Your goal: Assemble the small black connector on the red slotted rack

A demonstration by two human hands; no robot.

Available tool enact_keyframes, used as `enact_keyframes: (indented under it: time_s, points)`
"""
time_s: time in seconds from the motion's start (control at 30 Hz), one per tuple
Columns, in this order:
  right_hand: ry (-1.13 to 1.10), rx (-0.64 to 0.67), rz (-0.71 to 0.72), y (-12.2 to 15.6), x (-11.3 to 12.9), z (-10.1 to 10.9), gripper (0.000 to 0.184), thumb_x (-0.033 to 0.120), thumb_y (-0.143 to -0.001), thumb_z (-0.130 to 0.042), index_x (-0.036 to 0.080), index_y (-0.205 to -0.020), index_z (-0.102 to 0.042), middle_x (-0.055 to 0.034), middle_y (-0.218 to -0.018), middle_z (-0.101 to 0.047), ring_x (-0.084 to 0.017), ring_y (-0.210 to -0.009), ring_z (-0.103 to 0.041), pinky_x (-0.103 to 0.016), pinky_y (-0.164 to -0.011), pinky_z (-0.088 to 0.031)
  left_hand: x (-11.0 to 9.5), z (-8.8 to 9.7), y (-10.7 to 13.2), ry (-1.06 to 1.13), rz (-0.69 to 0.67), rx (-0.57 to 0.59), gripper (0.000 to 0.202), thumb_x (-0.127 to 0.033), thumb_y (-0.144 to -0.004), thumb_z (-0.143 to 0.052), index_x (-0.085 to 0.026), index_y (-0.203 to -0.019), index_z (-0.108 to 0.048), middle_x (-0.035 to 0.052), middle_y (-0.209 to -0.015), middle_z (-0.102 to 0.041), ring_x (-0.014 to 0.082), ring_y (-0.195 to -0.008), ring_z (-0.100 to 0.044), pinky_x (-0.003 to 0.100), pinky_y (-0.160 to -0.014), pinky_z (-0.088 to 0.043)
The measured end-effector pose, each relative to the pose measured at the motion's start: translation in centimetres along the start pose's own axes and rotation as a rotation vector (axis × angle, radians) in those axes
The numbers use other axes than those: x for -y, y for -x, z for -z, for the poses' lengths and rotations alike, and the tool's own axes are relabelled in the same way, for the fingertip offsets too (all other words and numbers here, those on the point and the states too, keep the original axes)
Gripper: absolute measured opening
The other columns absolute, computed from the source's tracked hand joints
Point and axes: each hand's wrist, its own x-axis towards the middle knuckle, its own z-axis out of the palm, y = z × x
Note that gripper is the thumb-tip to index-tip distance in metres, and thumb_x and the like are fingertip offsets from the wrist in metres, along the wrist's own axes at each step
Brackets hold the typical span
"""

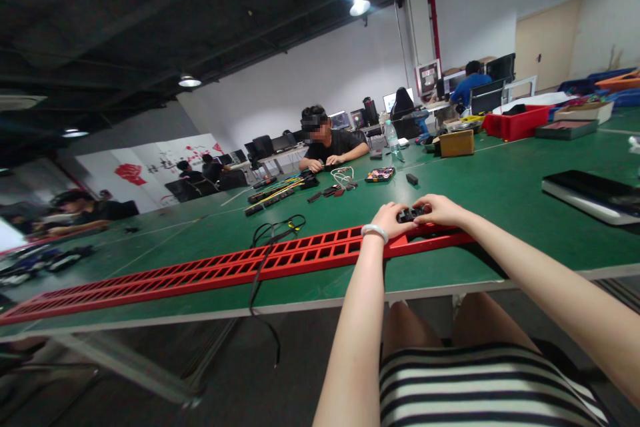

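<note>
Black part [410,215] is held near the right end of the red rack [320,266] on the bench [310,288]. The left hand [390,219] and right hand [441,209] pinch it from opposite sides, probably for steadiness. The rack lies along the near edge, presumably for easy reach. Count: apparently one held part, one rack with two slotted rows, one far bottle [391,137].

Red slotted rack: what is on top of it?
A black cable lies across the red slotted rack. Toward its right end, the left hand and right hand hold a small dark part; whatever lies beneath those hands is covered and cannot be seen.
</note>
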Motion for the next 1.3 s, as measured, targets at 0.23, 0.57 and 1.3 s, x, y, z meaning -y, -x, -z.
enact_keyframes:
  time_s: [0.23, 0.57, 1.3]
  points:
    - [-0.041, 0.027, 0.0, 0.1, 0.1, 0.1, 0.042, 0.036, -0.06, -0.057, 0.015, -0.096, -0.06, -0.0042, -0.078, -0.062, -0.013, -0.063, -0.054, -0.022, -0.056, -0.039, -0.3, -0.8, -1.1, -0.031, -0.065, 0.03, 0.053, -0.055, -0.064, -0.049, -0.018, -0.1, -0.051, 0.0052, -0.091, -0.055, 0.0186, -0.086, -0.05, 0.028, -0.077, -0.039]
    - [-0.087, 0.047, 0.03, 0.1, -0.1, 0.2, 0.044, 0.04, -0.062, -0.055, 0.014, -0.097, -0.059, -0.0046, -0.079, -0.062, -0.013, -0.064, -0.053, -0.022, -0.055, -0.038, -0.4, -1.1, -1.6, -0.049, -0.06, 0.05, 0.043, -0.048, -0.068, -0.049, -0.015, -0.095, -0.052, 0.0065, -0.092, -0.056, 0.0186, -0.086, -0.051, 0.029, -0.076, -0.04]
    - [-0.096, -0.046, -0.045, 0.2, -0.4, -0.1, 0.05, 0.041, -0.057, -0.06, 0.015, -0.099, -0.056, -0.0034, -0.076, -0.06, -0.012, -0.065, -0.053, -0.022, -0.057, -0.039, -0.8, -0.5, -1.1, 0.014, 0.009, 0.007, 0.042, -0.05, -0.067, -0.049, -0.016, -0.092, -0.052, 0.0056, -0.089, -0.055, 0.0173, -0.082, -0.051, 0.029, -0.074, -0.041]
